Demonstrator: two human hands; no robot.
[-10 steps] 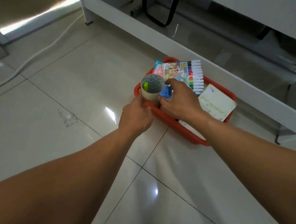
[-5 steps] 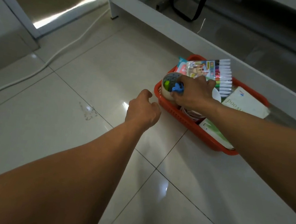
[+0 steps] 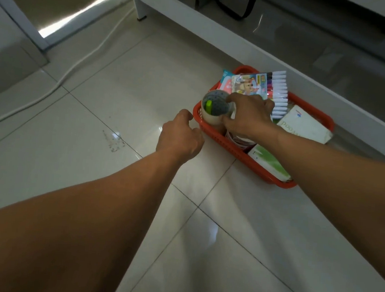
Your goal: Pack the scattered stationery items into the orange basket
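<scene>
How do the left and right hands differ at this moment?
The right hand is over the basket; the left hand is outside it, above the floor beside its left end. The right hand's fingers curl round the cup; the left hand holds nothing, its fingers loosely curled. Both hands are bare and reach toward the same end of the basket.

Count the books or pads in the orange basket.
2. A white pad lies at the orange basket's far right end, and a green-and-white book lies along its near wall. The right hand, gripping the tape roll, may hide more.
</scene>
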